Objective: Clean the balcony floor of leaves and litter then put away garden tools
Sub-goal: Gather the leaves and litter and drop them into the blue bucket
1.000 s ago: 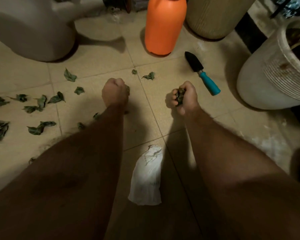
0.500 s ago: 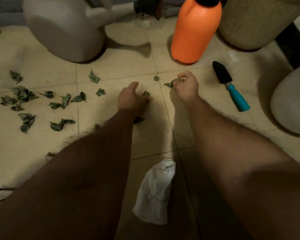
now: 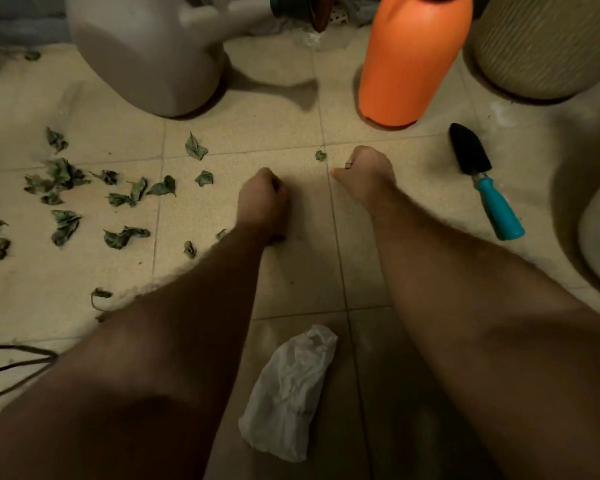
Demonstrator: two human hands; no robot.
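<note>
Both hands are held low over the tiled floor (image 3: 291, 133) during leaf collection. The left hand (image 3: 262, 197) is closed into a fist with the fingers curled under; whether leaves are enclosed cannot be told, since the palm is hidden. The right hand (image 3: 368, 168) is likewise curled, with the thumb extended toward the tile joint; a small dark fragment shows at the knuckles, so a gathered leaf is judged to be held, though the contents are not fully visible. A single small leaf (image 3: 320, 155) lies just beyond the right thumb, apart from it. A scatter of leaves (image 3: 66, 178) lies well to the outside of the left fingers, and a few more lie beside the left wrist. A white plastic bag (image 3: 291, 393) lies crumpled on the floor behind both hands, between the forearms. The trowel (image 3: 482, 178), with black blade and teal handle, lies to the outside of the right fingers, untouched. An orange bottle (image 3: 413, 57) and a watering can (image 3: 146, 53) stand beyond the fingertips. For good execution, the nearest leaf should be pinched first; the fists should be kept closed while moved so nothing is dropped, and emptied into the bag before the larger scatter is swept together.
</note>
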